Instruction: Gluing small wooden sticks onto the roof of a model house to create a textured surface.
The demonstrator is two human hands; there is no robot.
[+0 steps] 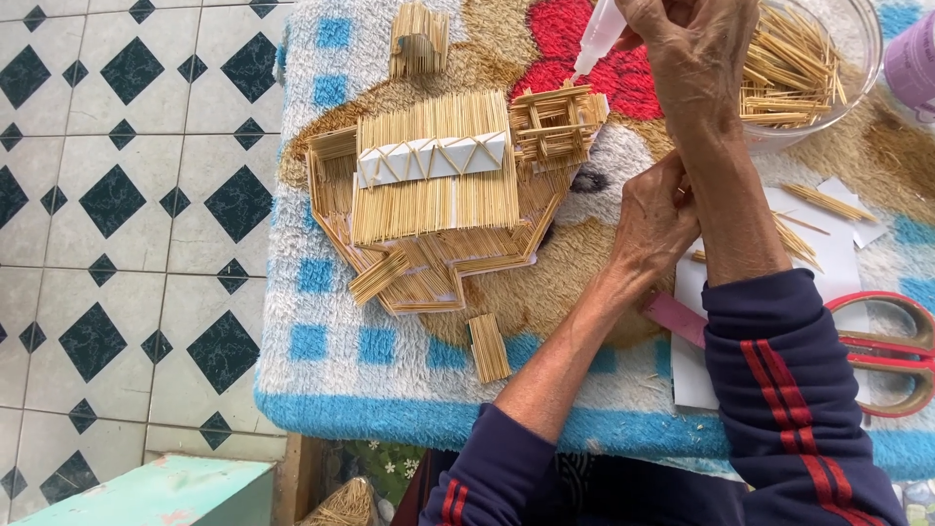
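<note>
A model house made of toothpicks (433, 190) stands on a fluffy blue, white and brown towel (331, 360). A small toothpick frame (557, 122) sits at the house's right side. My right hand (696, 58) grips a white glue bottle (599, 34), its nozzle pointing down at that frame. My left hand (654, 219) rests on the towel just right of the house, fingers curled, and I cannot see anything in it.
A clear bowl of toothpicks (857, 58) stands at the top right. Red-handled scissors (891, 346), white paper (838, 273) and loose toothpicks lie at the right. Small toothpick bundles (487, 346) and a little arch piece (419, 39) lie about. Tiled floor (117, 195) is at the left.
</note>
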